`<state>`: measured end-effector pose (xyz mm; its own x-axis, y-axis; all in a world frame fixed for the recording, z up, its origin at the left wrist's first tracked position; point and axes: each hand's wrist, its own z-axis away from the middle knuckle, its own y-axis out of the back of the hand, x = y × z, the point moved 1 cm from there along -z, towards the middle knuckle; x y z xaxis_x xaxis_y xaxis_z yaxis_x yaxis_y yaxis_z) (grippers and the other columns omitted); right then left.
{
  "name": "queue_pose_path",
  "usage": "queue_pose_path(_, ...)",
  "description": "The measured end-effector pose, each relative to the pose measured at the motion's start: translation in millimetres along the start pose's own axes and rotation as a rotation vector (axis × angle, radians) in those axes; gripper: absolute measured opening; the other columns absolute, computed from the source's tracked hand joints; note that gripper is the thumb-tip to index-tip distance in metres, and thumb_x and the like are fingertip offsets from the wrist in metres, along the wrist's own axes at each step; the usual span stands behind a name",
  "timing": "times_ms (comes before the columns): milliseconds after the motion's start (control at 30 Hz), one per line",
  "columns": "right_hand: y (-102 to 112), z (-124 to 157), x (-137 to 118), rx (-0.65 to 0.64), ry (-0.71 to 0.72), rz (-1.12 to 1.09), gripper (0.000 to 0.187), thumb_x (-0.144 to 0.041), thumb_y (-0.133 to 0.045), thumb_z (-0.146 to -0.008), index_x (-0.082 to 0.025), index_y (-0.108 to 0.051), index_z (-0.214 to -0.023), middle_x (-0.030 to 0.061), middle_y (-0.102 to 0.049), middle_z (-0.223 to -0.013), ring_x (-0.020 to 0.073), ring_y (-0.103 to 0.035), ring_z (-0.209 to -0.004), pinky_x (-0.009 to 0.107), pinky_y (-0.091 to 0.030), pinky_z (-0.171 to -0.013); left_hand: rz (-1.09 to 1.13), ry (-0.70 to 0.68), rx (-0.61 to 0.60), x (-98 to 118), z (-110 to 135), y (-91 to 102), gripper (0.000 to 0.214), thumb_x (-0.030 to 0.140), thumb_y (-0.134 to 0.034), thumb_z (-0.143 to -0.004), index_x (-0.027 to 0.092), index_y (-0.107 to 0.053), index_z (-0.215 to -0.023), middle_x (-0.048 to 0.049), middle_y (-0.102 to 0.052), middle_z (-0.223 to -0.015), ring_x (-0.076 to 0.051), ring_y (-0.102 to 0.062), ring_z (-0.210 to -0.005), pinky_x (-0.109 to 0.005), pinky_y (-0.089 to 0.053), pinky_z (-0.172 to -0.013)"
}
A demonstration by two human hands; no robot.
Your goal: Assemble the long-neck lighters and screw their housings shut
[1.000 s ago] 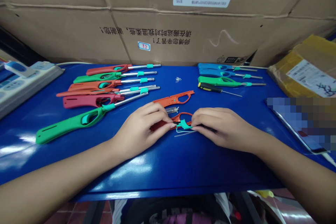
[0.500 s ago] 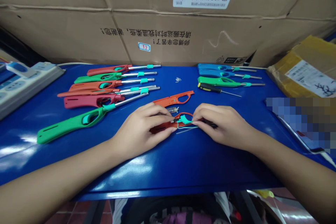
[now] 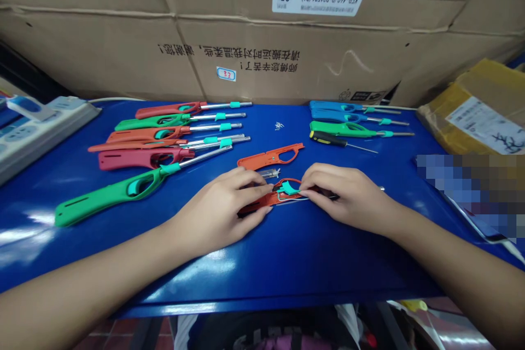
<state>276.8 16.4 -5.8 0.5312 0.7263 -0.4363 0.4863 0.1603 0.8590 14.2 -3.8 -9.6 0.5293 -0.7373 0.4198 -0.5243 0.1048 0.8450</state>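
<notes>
In the head view, an opened orange lighter shell half (image 3: 262, 202) lies between my hands. A teal trigger (image 3: 289, 188) sits in its loop, with a thin pale wire below. My left hand (image 3: 229, 202) is closed around the shell's left part, fingertips by the trigger's left end. With thumb and index finger, my right hand (image 3: 342, 191) pinches the trigger's right edge; its other fingers hide the shell's front end. Just behind are the other orange shell half (image 3: 271, 157) and a clear fuel tank (image 3: 268, 174), partly covered by my left fingers.
Several assembled lighters, a green lighter (image 3: 109, 197) nearest, lie at the left. Blue and green lighters (image 3: 340, 128) and a screwdriver (image 3: 328, 139) lie at the back right. A large carton (image 3: 135, 60) stands behind; a power strip (image 3: 45, 126) is left, a taped box (image 3: 447, 104) right.
My left hand has shifted slightly left along the shell, uncovering more of the other shell half. The trigger sits a little lower in the loop; my right hand keeps its pinch.
</notes>
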Motion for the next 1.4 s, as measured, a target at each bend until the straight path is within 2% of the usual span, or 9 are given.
queue_pose_path(300,-1.5,1.5,1.6,0.03,0.039,-0.033,0.014,-0.018,-0.056,-0.099,-0.02,-0.07,-0.099,0.0046,-0.069,-0.101,0.0138,-0.066,-0.087,0.026,-0.05,-0.075,-0.106,-0.055,-0.047,-1.8,0.9,0.0,0.027,0.028,-0.056,-0.102,0.017,-0.071,-0.121,-0.0086,-0.068,-0.113,-0.021,-0.064,-0.1,-0.035,-0.056,-0.089)
queue_pose_path(600,-2.9,0.2,2.6,0.059,0.057,-0.046,0.015,-0.016,-0.058,-0.098,-0.019,-0.072,-0.097,0.0048,-0.069,-0.098,0.013,-0.066,-0.084,0.025,-0.05,-0.074,-0.077,-0.041,-0.072,-3.3,0.0,-0.9,0.029,0.03,-0.056,-0.102,0.016,-0.068,-0.124,-0.0082,-0.065,-0.105,-0.02,-0.062,-0.094,-0.034,-0.055,-0.085)
queue_pose_path(833,-2.7,0.3,1.0,0.039,0.081,0.02,0.017,-0.015,-0.056,-0.098,-0.02,-0.072,-0.098,0.0043,-0.07,-0.1,0.0126,-0.066,-0.083,0.024,-0.048,-0.071,-0.207,-0.09,-0.073,2.2,-3.9,2.0,0.03,0.03,-0.05,-0.104,0.014,-0.072,-0.117,-0.0082,-0.066,-0.098,-0.02,-0.063,-0.086,-0.034,-0.056,-0.077)
queue_pose_path(967,-0.7,2.1,-1.3,0.036,0.128,0.146,0.02,-0.012,-0.054,-0.098,-0.021,-0.072,-0.099,0.0032,-0.072,-0.1,0.0136,-0.066,-0.081,0.025,-0.046,-0.068,-0.312,-0.128,-0.088,6.1,-4.8,3.5,0.031,0.027,-0.046,-0.105,0.013,-0.073,-0.115,-0.0082,-0.066,-0.094,-0.021,-0.062,-0.082,-0.034,-0.056,-0.07)
queue_pose_path(1267,0.2,1.2,-0.3,0.037,0.178,0.175,0.021,-0.01,-0.053,-0.097,-0.02,-0.072,-0.099,0.0033,-0.073,-0.099,0.0134,-0.066,-0.08,0.025,-0.045,-0.068,-0.279,-0.119,-0.096,5.3,-4.3,5.0,0.032,0.028,-0.046,-0.106,0.014,-0.072,-0.118,-0.008,-0.066,-0.096,-0.019,-0.062,-0.086,-0.032,-0.057,-0.076)
queue_pose_path(1400,2.0,1.3,-3.9,-0.001,0.148,0.193,0.024,-0.011,-0.051,-0.098,-0.022,-0.072,-0.1,0.0026,-0.073,-0.102,0.0134,-0.067,-0.082,0.025,-0.045,-0.067,-0.258,-0.119,-0.094,4.6,-3.9,5.0,0.031,0.028,-0.047,-0.106,0.014,-0.072,-0.117,-0.0081,-0.066,-0.096,-0.02,-0.062,-0.086,-0.033,-0.056,-0.076)
